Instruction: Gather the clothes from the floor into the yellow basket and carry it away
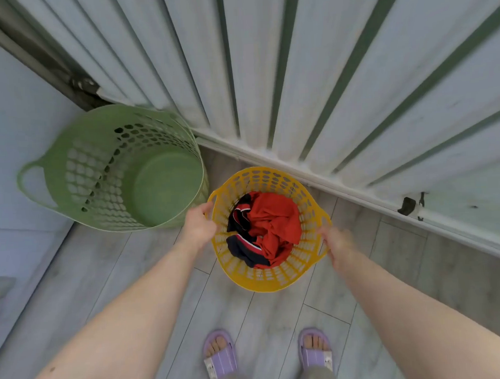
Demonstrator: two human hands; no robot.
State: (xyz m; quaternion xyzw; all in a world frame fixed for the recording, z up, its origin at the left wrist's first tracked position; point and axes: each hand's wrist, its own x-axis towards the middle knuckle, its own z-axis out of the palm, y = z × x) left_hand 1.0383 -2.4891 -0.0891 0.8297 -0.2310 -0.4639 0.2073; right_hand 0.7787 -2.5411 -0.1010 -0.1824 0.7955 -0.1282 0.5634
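Home interior, grey plank floor (263, 317), folding door (324, 71), 2 laundry baskets (122, 172), purple slippers (221, 356)

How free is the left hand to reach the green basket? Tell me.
Probably free: the left hand grips the yellow basket rim, and the green basket stands just beside it, nothing between. It must let go first.

right hand (337, 242) motion-blurred, grip unclear, clothes (269, 231) partly hidden by yellow basket (264, 283)

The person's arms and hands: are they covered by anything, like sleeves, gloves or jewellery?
No. Both forearms are bare with no sleeves in view, and the left hand and right hand wear no gloves. No watch, bracelet or ring shows, though the hands are slightly blurred.
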